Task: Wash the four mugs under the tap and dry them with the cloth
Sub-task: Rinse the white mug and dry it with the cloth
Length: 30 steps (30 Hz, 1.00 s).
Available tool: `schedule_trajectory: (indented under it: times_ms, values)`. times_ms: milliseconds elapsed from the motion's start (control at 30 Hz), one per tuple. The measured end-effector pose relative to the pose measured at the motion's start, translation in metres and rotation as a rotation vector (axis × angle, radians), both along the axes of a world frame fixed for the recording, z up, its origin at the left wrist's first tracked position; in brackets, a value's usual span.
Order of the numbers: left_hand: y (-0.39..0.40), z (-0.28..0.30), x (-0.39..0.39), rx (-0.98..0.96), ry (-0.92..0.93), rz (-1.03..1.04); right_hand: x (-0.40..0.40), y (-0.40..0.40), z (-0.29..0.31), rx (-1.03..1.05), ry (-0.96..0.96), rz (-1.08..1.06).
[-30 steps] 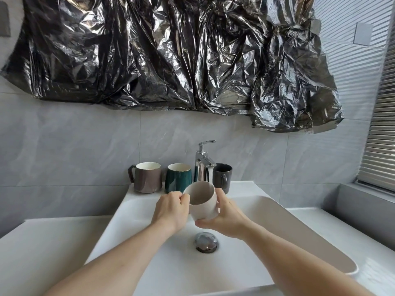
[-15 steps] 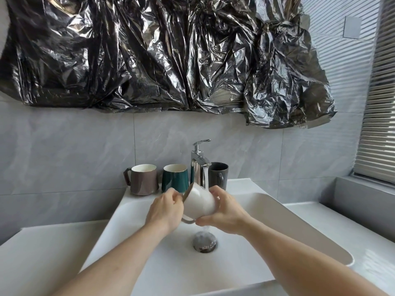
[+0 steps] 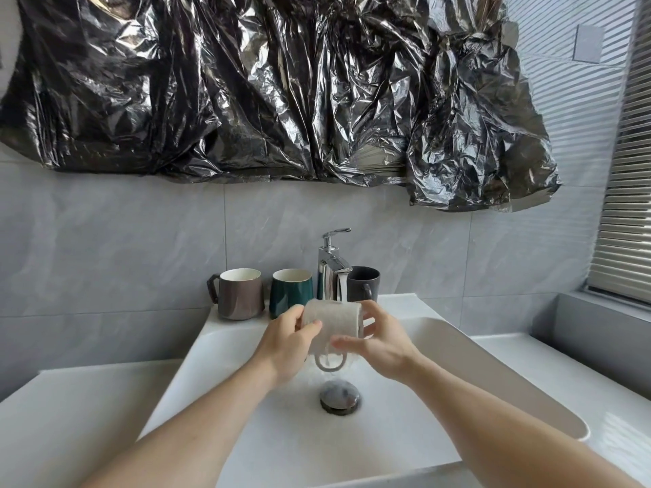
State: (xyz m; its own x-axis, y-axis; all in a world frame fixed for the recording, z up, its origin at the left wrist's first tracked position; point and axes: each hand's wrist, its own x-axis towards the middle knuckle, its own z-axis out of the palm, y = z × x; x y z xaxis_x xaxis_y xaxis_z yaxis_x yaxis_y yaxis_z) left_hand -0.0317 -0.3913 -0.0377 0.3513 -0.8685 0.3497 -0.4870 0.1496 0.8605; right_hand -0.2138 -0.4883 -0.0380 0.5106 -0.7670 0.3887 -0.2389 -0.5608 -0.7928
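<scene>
While water runs from the tap, a pale mug is held on its side beneath the stream over the sink, handle hanging down, so its outside is rinsed. It is gripped by the left hand; the right hand cups it, fingers apparently spread. Three mugs wait behind: brown mug, green mug, dark mug.

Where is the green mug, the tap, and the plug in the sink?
Green mug (image 3: 291, 297): head view, on its front wall.
Tap (image 3: 331, 272): head view, on its chrome body.
Plug (image 3: 340, 396): head view, on its round top.
</scene>
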Motion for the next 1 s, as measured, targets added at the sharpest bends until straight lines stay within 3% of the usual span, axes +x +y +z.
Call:
schedule_trajectory:
  times_ms: [267, 400, 500, 833, 1000]
  values:
    - [0.001, -0.003, -0.003, -0.02, -0.005, -0.075, 0.002, -0.005, -0.004, 0.112, -0.113, 0.013]
    - [0.001, -0.002, -0.008, -0.041, -0.112, -0.004, 0.004, -0.008, -0.006, 0.178, -0.135, 0.001]
    - [0.0, -0.004, -0.006, -0.058, -0.216, 0.041, 0.003, -0.008, -0.008, 0.189, -0.099, -0.027]
    - [0.0, 0.0, -0.007, -0.09, -0.269, 0.138, -0.001, 0.0, -0.006, 0.125, 0.077, -0.033]
    - [0.001, -0.001, -0.009, -0.043, -0.321, 0.176, -0.001, 0.007, 0.001, 0.06, 0.054, -0.02]
